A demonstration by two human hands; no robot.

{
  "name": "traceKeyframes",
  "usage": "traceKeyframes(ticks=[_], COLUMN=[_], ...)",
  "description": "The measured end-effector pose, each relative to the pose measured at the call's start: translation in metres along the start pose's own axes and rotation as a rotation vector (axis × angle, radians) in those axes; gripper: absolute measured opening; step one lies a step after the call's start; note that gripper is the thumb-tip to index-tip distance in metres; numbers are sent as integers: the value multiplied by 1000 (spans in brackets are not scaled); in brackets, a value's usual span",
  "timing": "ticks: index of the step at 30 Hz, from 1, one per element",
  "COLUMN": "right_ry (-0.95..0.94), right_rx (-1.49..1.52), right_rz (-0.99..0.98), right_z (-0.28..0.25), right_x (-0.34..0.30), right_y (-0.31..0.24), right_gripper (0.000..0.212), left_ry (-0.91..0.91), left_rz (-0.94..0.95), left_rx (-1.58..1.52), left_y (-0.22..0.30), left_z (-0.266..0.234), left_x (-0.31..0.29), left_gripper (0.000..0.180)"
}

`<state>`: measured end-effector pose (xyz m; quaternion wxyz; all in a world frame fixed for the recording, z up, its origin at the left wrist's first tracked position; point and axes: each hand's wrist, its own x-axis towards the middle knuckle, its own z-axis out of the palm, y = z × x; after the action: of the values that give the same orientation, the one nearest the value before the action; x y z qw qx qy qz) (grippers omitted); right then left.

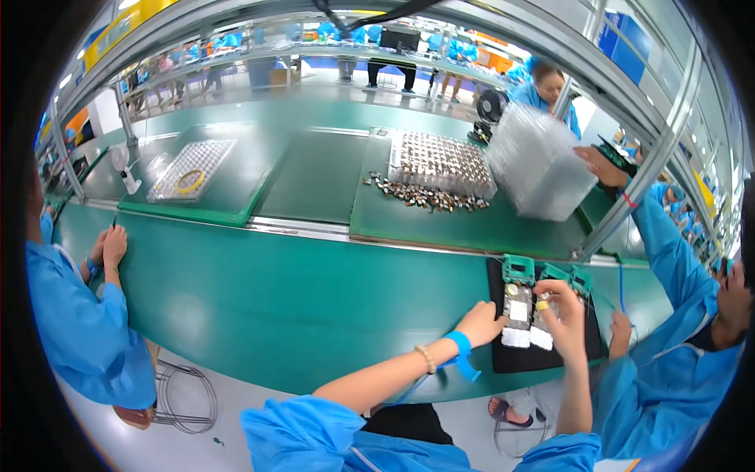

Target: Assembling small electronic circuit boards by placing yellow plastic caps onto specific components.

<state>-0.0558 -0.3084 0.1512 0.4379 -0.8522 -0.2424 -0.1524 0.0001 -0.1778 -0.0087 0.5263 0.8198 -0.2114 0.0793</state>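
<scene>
On a black mat (pixel 523 360) lie flat grey-and-white device assemblies, with green fixtures (pixel 518 269) along their far ends. My left hand (pixel 478 322) is at the left edge of the nearest-left assembly (pixel 517 315), fingers bent against its side. A blue wrist strap (pixel 462 350) and a beaded bracelet circle that wrist. Over the neighbouring assembly (pixel 540 337), my right hand (pixel 568 318) is closed in a pinch. Something small and yellow (pixel 543 305) shows at its fingertips; whether it is a part or a finger cover, I cannot tell.
Beyond the bench edge stands a stack of clear trays (pixel 440 161) with many small parts, and loose parts (pixel 429 197) lie before it. A co-worker's raised hand (pixel 604 167) is at a blurred clear tray stack (pixel 543 161). Another person (pixel 86 315) sits left. A metal post (pixel 641 165) rises right.
</scene>
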Motion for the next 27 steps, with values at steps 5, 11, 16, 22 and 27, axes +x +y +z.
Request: traceKeyframes(ticks=[5, 11, 16, 22, 27], right_ry=[-116, -214, -355, -163, -79], right_rx=[212, 370, 303, 27, -401], right_rz=[42, 95, 202, -319, -434], right_z=[50, 140, 190, 238, 287], right_x=[37, 52, 45, 135, 233], right_y=[22, 42, 29, 30, 66], right_gripper=[27, 10, 8, 30, 44], left_ry=[-291, 239, 265, 155, 118], left_rz=[-238, 135, -147, -158, -121], left_rx=[-497, 420, -121, 103, 77], left_y=[9, -27, -63, -58, -58], left_z=[-29, -185, -253, -261, -259], left_x=[0, -54, -82, -86, -81], left_gripper=[49, 20, 10, 10, 10])
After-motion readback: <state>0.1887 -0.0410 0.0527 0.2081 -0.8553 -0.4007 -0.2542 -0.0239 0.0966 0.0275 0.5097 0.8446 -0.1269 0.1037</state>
